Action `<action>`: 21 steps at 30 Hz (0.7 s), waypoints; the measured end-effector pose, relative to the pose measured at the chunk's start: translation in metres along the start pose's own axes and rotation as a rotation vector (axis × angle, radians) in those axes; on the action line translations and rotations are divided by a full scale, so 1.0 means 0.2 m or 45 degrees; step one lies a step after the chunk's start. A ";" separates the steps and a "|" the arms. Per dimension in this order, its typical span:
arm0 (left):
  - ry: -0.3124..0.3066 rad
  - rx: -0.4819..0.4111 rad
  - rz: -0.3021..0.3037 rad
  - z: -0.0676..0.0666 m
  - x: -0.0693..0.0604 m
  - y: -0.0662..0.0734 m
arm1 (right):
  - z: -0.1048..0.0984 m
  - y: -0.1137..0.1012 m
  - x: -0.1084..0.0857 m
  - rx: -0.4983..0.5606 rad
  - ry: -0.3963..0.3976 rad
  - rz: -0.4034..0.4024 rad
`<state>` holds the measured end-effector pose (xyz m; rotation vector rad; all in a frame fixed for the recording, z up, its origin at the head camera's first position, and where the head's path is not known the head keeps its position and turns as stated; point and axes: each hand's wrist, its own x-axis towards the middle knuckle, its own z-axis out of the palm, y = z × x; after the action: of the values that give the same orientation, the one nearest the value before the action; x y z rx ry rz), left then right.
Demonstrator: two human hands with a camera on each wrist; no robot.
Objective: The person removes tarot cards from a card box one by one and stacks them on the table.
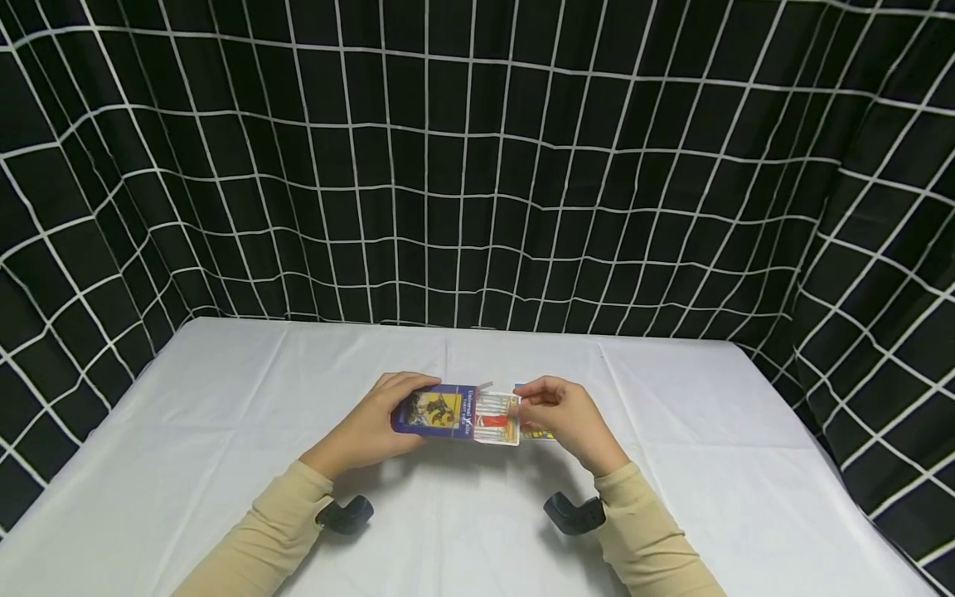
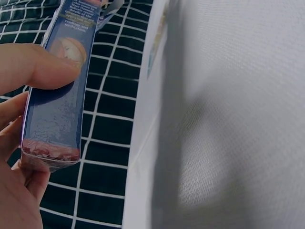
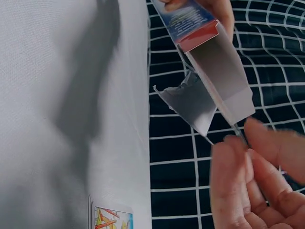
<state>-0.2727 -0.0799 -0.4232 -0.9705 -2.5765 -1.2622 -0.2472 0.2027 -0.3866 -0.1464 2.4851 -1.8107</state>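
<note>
My left hand (image 1: 376, 423) grips a blue tarot card box (image 1: 436, 410) with a yellow picture on its front. In the left wrist view the thumb (image 2: 52, 67) presses on the narrow blue side of the box. The box's end toward my right hand is open, with a torn white flap (image 3: 188, 102) hanging from it. A light card (image 1: 496, 419) with a red patch sticks out of that end. My right hand (image 1: 563, 414) pinches the card's edge between thumb and fingers. Beneath it on the table lies a colourful card (image 3: 114, 218), mostly hidden in the head view.
The table is covered with a white cloth (image 1: 224, 464) with fold creases. Black curtains (image 1: 462, 166) with a white grid surround it at the back and sides. A dark wrist device (image 1: 346, 514) sits at the left sleeve, and another (image 1: 574, 514) at the right.
</note>
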 end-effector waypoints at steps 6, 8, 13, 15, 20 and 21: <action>-0.001 0.007 0.004 0.00 -0.01 0.01 | -0.01 0.01 0.01 -0.008 0.044 -0.012; 0.004 0.009 0.000 -0.01 -0.01 0.01 | -0.02 0.01 0.01 -0.020 0.054 -0.001; 0.021 0.014 -0.002 -0.01 -0.01 0.00 | -0.06 0.01 0.02 -0.067 0.071 0.019; 0.025 0.007 -0.001 -0.01 -0.01 0.00 | -0.08 0.01 0.02 -0.083 0.075 0.024; 0.019 -0.006 0.000 -0.02 0.00 0.01 | -0.11 0.01 0.01 -0.108 0.085 0.041; 0.018 -0.007 0.000 -0.02 0.00 0.01 | -0.12 0.01 0.01 -0.109 0.084 0.045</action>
<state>-0.2714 -0.0823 -0.4195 -0.9592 -2.5640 -1.2716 -0.2519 0.2252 -0.3817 -0.0475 2.5934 -1.7240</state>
